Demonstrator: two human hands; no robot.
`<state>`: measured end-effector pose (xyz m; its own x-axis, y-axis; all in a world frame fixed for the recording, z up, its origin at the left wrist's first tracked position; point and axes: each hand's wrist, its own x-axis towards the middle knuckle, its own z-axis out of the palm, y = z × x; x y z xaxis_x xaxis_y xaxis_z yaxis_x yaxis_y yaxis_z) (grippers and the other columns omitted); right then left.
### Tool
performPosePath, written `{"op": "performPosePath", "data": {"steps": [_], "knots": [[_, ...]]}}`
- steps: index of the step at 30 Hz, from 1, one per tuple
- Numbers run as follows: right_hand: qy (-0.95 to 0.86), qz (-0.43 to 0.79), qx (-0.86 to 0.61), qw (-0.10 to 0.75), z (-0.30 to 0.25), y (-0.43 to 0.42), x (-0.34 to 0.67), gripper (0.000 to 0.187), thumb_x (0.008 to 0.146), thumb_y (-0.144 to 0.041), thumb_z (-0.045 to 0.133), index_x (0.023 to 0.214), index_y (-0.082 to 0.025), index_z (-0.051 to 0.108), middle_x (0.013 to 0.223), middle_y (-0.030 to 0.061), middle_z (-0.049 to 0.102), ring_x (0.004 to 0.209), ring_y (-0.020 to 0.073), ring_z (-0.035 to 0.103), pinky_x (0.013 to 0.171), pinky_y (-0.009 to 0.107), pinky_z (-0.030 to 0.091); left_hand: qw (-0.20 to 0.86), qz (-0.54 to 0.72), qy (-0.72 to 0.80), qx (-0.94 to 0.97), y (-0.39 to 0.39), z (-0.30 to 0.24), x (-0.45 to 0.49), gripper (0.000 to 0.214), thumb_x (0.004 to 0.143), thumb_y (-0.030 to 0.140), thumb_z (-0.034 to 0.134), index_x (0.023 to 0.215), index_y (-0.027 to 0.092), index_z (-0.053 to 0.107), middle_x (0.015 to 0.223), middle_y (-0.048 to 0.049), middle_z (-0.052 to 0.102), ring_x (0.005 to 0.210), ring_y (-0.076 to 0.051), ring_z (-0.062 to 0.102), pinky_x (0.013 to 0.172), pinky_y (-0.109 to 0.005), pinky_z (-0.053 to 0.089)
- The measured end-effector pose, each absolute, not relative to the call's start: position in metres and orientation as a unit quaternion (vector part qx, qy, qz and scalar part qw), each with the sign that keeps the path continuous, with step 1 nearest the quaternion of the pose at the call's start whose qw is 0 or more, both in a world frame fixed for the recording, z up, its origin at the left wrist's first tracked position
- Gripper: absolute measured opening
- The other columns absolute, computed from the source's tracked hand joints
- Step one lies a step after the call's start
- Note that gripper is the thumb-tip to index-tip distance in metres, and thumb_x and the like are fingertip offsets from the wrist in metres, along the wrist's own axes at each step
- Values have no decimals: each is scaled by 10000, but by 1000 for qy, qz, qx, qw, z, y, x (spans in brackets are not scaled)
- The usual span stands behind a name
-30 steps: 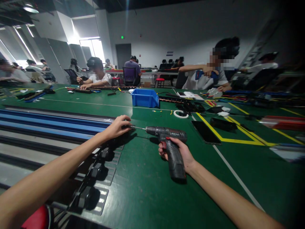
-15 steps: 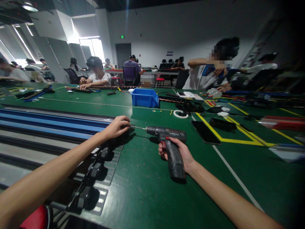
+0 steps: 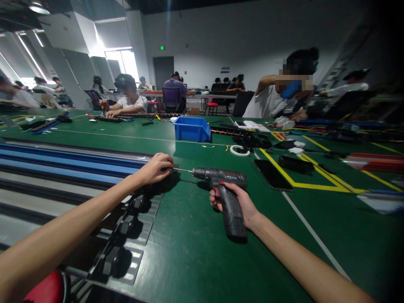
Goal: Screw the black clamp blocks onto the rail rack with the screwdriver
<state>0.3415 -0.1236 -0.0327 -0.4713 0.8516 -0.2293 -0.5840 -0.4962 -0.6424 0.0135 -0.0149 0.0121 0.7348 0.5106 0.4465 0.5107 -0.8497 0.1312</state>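
Observation:
My right hand is wrapped round the grip of a dark cordless drill, which lies level above the green table. Its long thin bit points left to my left hand. That hand is closed in a pinch at the bit's tip, over the end of a black strip of fittings; what it pinches is too small to make out.
Long blue and grey rails run off to the left. A blue bin, a roll of white tape and a black phone lie further back. Other people work at the table's far side and right.
My hands and the drill have hardly moved. The person at the far right has raised a blue object up to the face.

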Motion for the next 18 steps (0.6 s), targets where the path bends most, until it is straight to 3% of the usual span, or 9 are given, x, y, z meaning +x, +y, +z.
{"op": "performPosePath", "data": {"steps": [7, 12, 15, 18], "knots": [[-237, 827, -264, 436, -31, -122, 341, 229, 918, -328, 548, 887, -123, 645, 913, 118, 677, 844, 200, 664, 770, 313, 583, 3, -223, -280, -934, -13, 8, 12, 274, 876, 222, 512, 1084, 199, 688, 1206, -119, 589, 1132, -262, 526, 1015, -441, 385], [-227, 827, -269, 438, -31, -121, 341, 243, 925, -327, 541, 879, -114, 647, 933, 124, 678, 863, 198, 667, 763, 302, 591, -3, -243, -291, -925, -11, 4, 10, 571, 771, 210, 577, 1341, 180, 550, 1454, -151, 417, 1299, -309, 425, 1094, -484, 343], [-240, 823, -273, 437, -31, -116, 339, 241, 926, -330, 546, 878, -117, 646, 928, 124, 681, 873, 203, 671, 732, 292, 596, -3, -294, -339, -894, -8, 8, 6, 494, 819, 206, 516, 1311, 189, 564, 1405, -131, 469, 1286, -280, 448, 1094, -457, 353], [-258, 821, -275, 430, -28, -104, 332, 241, 926, -324, 549, 869, -109, 644, 910, 123, 679, 848, 199, 675, 687, 273, 597, -5, -341, -427, -838, -2, 10, -2, 347, 905, 266, 452, 1195, 176, 619, 1196, -118, 608, 1123, -251, 562, 983, -396, 432]]}}
